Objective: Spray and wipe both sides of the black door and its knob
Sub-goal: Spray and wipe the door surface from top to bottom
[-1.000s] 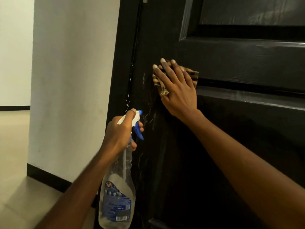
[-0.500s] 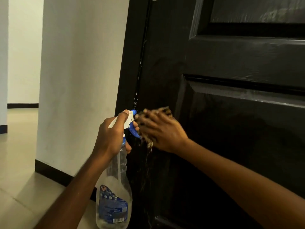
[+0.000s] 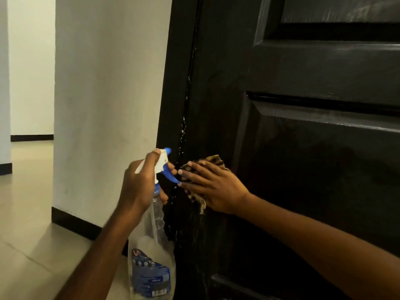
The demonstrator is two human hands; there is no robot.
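Mid-frame, the flat right hand (image 3: 216, 189) is pressing the soft cloth (image 3: 213, 160) on the door (image 3: 303, 169) — the left hand (image 3: 138, 182) is gripping the spray bottle (image 3: 150, 276) by its neck, probably slippery.

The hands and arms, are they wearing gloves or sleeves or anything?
No. The left hand and the right hand are bare, with no gloves. The left arm and right arm are bare too, as far as the picture shows: no sleeve, watch or bracelet. The fingernails look short.
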